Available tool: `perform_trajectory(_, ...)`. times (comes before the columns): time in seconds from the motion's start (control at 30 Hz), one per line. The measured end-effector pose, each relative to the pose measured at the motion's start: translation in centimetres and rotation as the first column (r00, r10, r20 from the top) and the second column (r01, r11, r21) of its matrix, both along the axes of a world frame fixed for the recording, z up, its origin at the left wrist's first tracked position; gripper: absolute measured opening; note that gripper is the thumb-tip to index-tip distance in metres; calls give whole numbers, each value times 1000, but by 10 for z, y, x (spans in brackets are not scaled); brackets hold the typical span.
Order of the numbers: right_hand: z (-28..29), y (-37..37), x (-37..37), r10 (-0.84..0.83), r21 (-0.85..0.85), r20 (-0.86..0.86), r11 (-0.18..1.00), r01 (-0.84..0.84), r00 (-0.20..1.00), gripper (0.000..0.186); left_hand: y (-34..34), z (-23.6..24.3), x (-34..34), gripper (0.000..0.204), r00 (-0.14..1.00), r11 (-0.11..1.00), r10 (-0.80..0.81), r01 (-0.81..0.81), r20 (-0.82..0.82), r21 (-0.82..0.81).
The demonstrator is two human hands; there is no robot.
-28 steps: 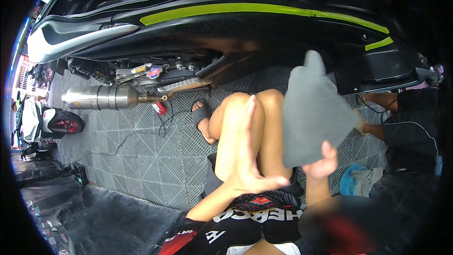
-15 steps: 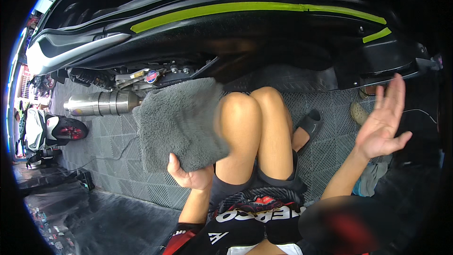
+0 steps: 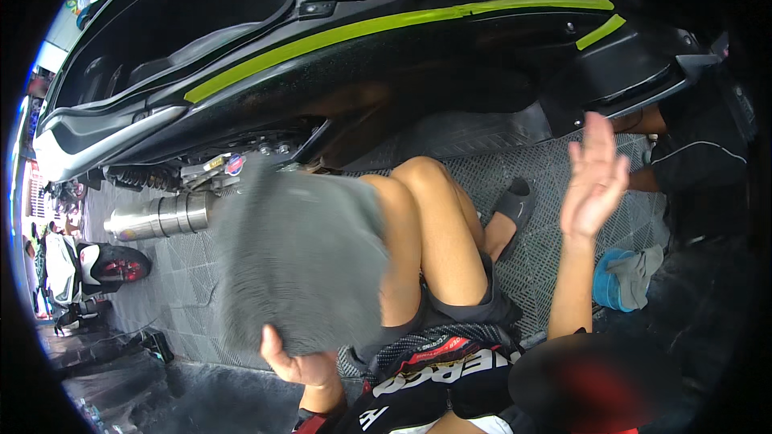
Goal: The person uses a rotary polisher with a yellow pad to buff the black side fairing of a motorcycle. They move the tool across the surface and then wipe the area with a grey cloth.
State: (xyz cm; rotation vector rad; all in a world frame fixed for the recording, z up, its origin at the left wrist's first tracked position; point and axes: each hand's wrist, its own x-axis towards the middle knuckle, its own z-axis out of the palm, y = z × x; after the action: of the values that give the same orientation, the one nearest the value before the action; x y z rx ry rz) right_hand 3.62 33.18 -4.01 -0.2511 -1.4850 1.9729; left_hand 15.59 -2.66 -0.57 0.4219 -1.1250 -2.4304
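Observation:
My left hand (image 3: 297, 363) grips the lower edge of a grey microfibre cloth (image 3: 310, 265), thumb in front and the other fingers behind it. The cloth hangs spread out, blurred by motion, over my left leg and partly across the exhaust. Raised on the right, my right hand (image 3: 595, 185) is empty, palm showing and fingers stretched. Ahead of both hands is the black side panel of a scooter (image 3: 418, 56), with a long strip of yellow-green tape (image 3: 386, 26) along it and a short piece of tape (image 3: 601, 32) at the right. Neither hand touches the panel.
A silver exhaust muffler (image 3: 165, 215) sticks out beside the cloth. The open seat compartment (image 3: 185, 24) is at the upper left. A blue tub (image 3: 613, 280) with a grey cloth (image 3: 643, 273) stands at the right. Another motorbike (image 3: 112, 264) is at the far left, and another person's dark-clothed leg (image 3: 708, 161) is at the right.
The cloth has swung and moved lower and slightly left with my left hand. My right hand has moved left, its fingers still stretched. The view has shifted, showing more of the seat compartment and the blue tub.

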Motion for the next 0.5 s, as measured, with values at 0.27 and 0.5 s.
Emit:
perform_trajectory(0.27, -52, -145, 17, 479, -198, -199, 835, -514, 855, 100, 107, -51, -37, 53, 708, 647, -701, 682, 88, -341)
perform_trajectory(0.5, -74, -86, 48, 802, -551, -299, 298, -780, 517, 114, 45, -21, -26, 57, 421, 556, -803, 784, 422, 277)
